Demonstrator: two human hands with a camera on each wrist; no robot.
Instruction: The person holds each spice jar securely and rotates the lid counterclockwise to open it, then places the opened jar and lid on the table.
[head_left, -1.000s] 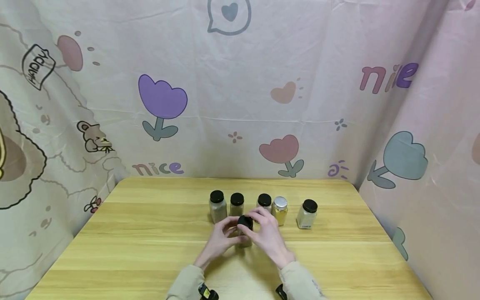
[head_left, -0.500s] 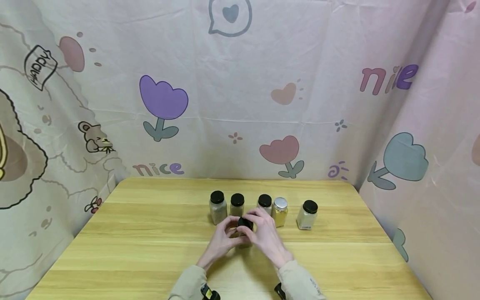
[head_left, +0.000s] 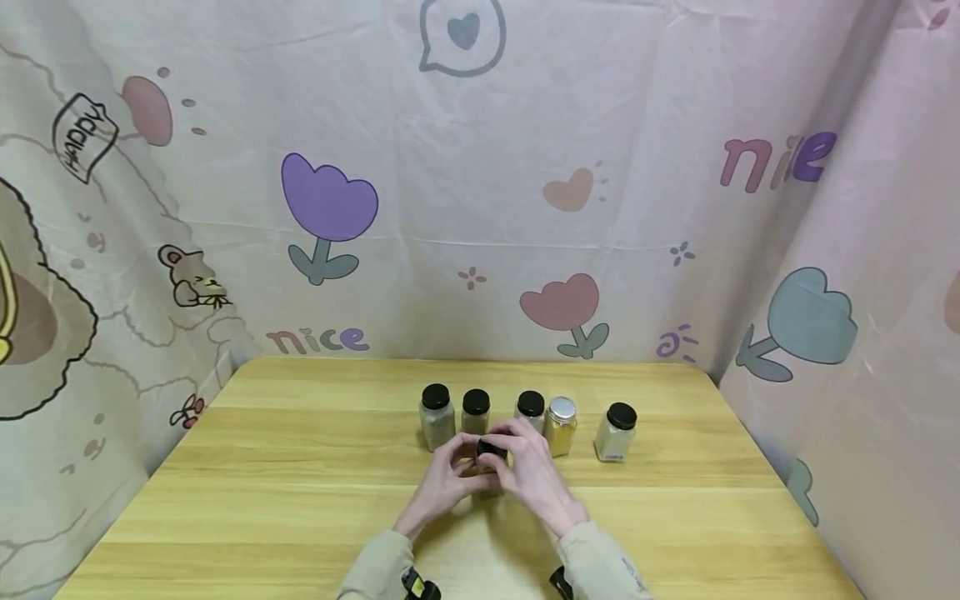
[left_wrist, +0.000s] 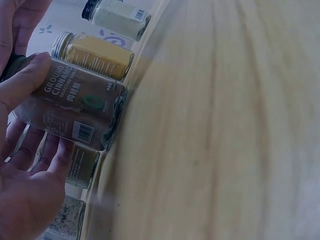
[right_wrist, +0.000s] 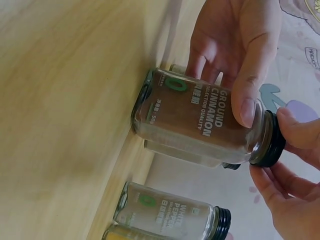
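A glass jar of ground cinnamon (right_wrist: 187, 107) stands upright on the wooden table, in front of the person. The left hand (head_left: 441, 485) grips its body from the left, thumb laid across the label in both wrist views. At the top, the fingers and thumb of the right hand (head_left: 542, 479) pinch the jar's black lid (right_wrist: 272, 142), which sits on the neck. From the head view much of the jar is hidden behind the hands. Just behind it is a white pepper jar (right_wrist: 167, 212) with a black lid, partly covered by the right hand in the head view.
Two black-lidded jars, a grey one (head_left: 437, 427) and a darker one (head_left: 476, 410), stand behind to the left. To the right are a yellow-filled jar (head_left: 560, 429) with a silver lid and a pale jar (head_left: 615, 435). A printed curtain (head_left: 465, 183) hangs behind the table (head_left: 300, 467).
Both hands stay at the cinnamon jar. The right fingers have shifted slightly on the lid and cover a bit more of it. The head view has tilted slightly.
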